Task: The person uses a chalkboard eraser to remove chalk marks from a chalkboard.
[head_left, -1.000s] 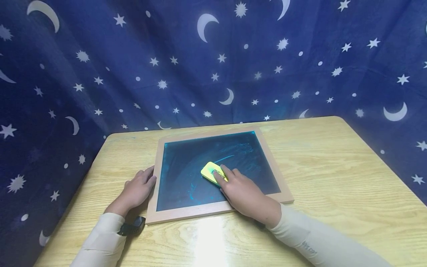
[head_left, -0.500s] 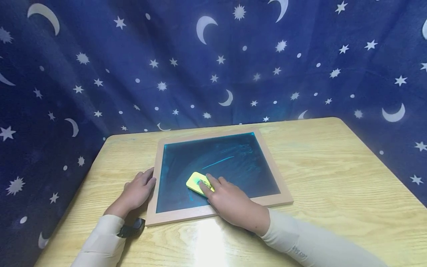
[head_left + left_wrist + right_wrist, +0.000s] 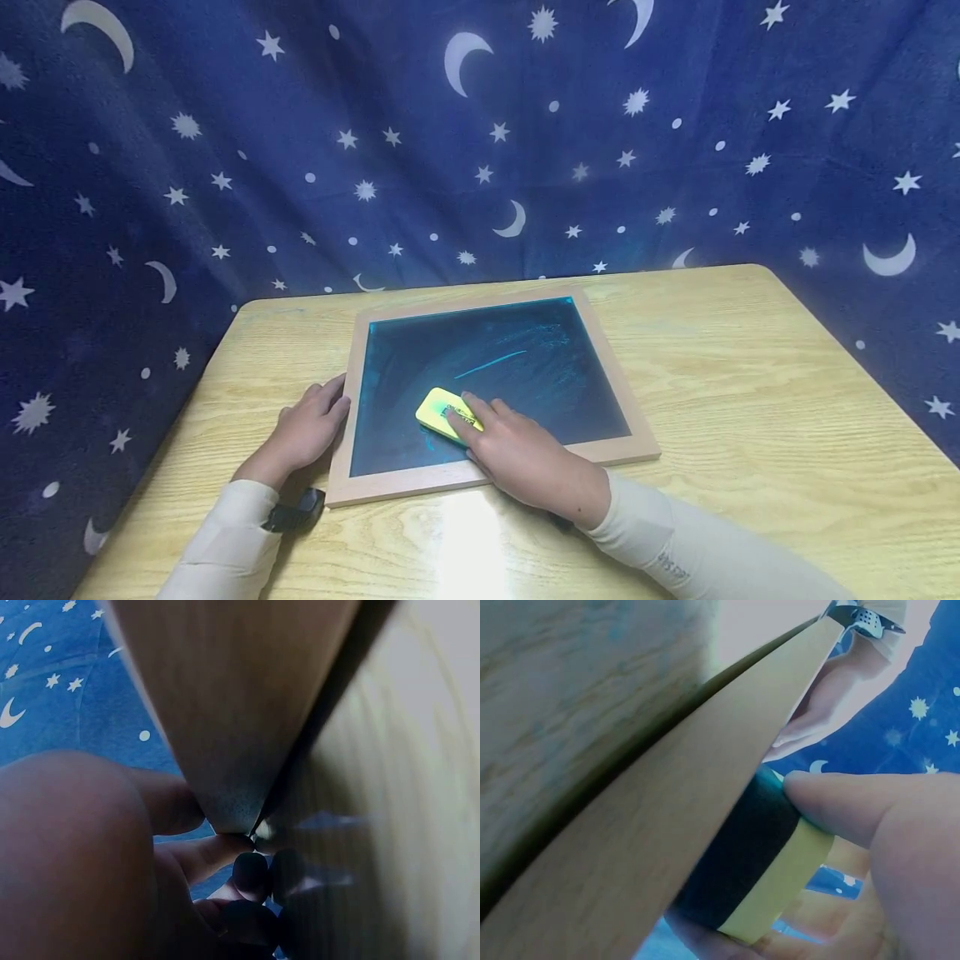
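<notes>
My right hand (image 3: pixel 528 454) grips a yellow board eraser (image 3: pixel 433 407) with dark lettering, held over the lower middle of a wood-framed chalkboard (image 3: pixel 405 350). In the right wrist view, thumb and fingers lie on opposite sides of the eraser (image 3: pixel 780 881), whose dark felt layer faces the board. A blue chalk line (image 3: pixel 491 364) crosses the board's middle, with faint smudges at the upper right and a few strokes beside the eraser. My left hand (image 3: pixel 306 429) rests at the frame's left edge, thumb and fingertips against the wooden side (image 3: pixel 232 750).
The board lies flat on a light wood-grain table (image 3: pixel 750 375). Behind and to both sides hangs a dark blue curtain (image 3: pixel 420 192) with moons and stars. A black strap (image 3: pixel 294 512) sits on my left wrist, close to the board's front-left corner.
My right hand has slid the eraser left and toward the front edge, mostly in the first half second. More of the chalk line shows, and the lower-left strokes are fewer. My left hand stays put.
</notes>
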`<state>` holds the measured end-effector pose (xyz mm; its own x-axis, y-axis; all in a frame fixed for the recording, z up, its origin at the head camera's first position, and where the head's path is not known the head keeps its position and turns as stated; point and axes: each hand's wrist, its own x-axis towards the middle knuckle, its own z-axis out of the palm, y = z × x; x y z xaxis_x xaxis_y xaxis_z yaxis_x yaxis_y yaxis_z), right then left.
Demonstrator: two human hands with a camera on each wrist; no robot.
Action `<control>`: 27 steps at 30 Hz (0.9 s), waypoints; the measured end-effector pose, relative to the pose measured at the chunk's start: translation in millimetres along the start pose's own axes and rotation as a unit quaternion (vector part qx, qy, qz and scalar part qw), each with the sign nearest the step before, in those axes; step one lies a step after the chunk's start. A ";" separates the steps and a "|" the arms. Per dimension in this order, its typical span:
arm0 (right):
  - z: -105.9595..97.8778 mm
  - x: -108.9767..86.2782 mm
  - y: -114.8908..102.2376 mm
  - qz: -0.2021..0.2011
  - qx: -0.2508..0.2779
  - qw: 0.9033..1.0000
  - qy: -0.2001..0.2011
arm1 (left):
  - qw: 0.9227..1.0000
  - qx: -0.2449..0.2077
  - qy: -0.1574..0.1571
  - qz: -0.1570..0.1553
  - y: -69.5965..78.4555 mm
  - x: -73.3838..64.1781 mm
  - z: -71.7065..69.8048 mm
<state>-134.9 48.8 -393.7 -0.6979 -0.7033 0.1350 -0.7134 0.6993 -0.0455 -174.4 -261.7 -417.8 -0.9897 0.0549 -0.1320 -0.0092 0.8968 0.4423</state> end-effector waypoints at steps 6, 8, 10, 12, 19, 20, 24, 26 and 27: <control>-0.9 -0.9 5.1 0.005 0.001 1.000 0.003 | 1.000 0.000 0.000 0.000 -0.2 -0.1 -1.0; -1.4 -1.2 8.2 0.010 0.000 1.000 0.006 | 1.000 0.004 0.000 0.001 -0.2 0.2 -0.9; -2.7 -1.6 11.7 0.016 0.004 1.000 0.005 | 1.000 0.006 0.001 0.000 -0.5 0.5 -0.6; -4.4 -2.1 15.8 0.022 0.009 1.000 0.004 | 1.000 0.008 0.001 -0.001 -0.9 0.7 -0.1; -10.0 -4.2 32.5 0.050 0.025 0.998 0.000 | 1.000 0.003 0.001 -0.002 -1.7 0.5 0.5; -10.7 -4.7 35.0 0.054 0.028 0.998 0.000 | 1.000 0.002 0.000 -0.002 -1.6 0.3 0.3; -13.7 -6.6 44.7 0.069 0.036 0.997 0.003 | 1.000 0.002 0.002 -0.001 -1.0 -0.3 0.1; -14.0 -7.2 49.5 0.075 0.033 0.997 0.006 | 1.000 0.002 0.002 -0.001 -0.9 -0.5 0.1; -14.2 -7.5 51.8 0.075 0.031 0.997 0.010 | 1.000 0.001 0.003 0.000 -1.1 -0.6 0.1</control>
<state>-165.7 92.1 -383.0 -0.7965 -0.5879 0.1411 -0.6035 0.7872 -0.1271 -173.8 -262.7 -418.4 -0.9905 0.0520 -0.1274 -0.0094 0.8981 0.4397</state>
